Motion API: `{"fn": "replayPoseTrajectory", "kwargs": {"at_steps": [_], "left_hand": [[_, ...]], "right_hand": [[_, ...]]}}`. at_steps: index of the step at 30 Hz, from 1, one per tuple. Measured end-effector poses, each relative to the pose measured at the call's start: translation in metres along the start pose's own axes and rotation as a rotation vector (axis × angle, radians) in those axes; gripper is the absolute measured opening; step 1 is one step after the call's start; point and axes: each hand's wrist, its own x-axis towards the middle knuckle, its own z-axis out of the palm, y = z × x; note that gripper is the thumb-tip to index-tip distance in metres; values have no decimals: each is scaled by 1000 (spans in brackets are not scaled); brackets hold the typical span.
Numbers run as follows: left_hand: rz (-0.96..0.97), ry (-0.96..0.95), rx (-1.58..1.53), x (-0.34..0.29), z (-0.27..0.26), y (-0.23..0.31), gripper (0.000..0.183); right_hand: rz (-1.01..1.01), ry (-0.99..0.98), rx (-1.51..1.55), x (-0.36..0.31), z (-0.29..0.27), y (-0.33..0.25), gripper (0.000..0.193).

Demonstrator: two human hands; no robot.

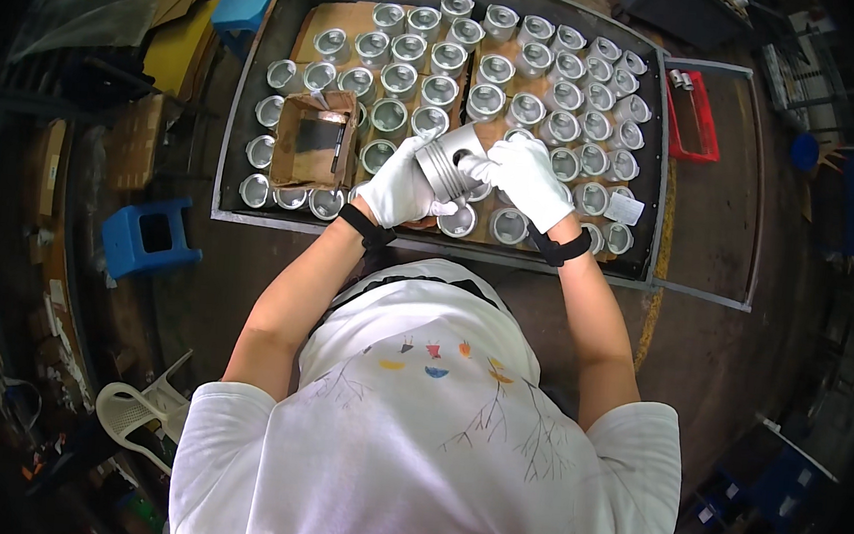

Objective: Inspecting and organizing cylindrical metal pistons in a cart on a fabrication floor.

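Note:
A silver engine piston (445, 171) with ring grooves and a dark pin hole is held tilted above the near middle of a metal-rimmed table. My left hand (398, 184), in a white glove, is closed around its left side. My right hand (524, 179), also gloved in white, has its fingers together at the pin hole; whether they pinch something small there I cannot make out. Below and around both hands stand many similar pistons (399, 79) in rows on brown cardboard. Just left of my left hand sits an open cardboard box (288, 161) with a dark, slim object inside.
The table's raised metal rim (429, 247) runs between me and the pistons. A paper slip (623, 209) lies at the right. Blue stools (153, 237) stand to the left, with a white plastic chair (140, 410) nearer. A red crate (695, 117) is beyond the right edge.

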Motion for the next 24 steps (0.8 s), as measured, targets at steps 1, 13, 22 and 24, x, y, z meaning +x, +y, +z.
{"fn": "replayPoseTrajectory", "kwargs": {"at_steps": [1, 13, 22, 24], "left_hand": [[29, 27, 36, 1, 0, -1, 49], [17, 7, 129, -9, -16, -2, 44], [109, 36, 66, -4, -21, 10, 46], [164, 70, 140, 3, -30, 6, 46]], "right_hand": [[0, -1, 2, -1, 7, 2, 20], [1048, -2, 957, 7, 6, 8, 59], [1003, -31, 1005, 1, -20, 3, 56], [1029, -115, 981, 4, -14, -4, 59]]}}
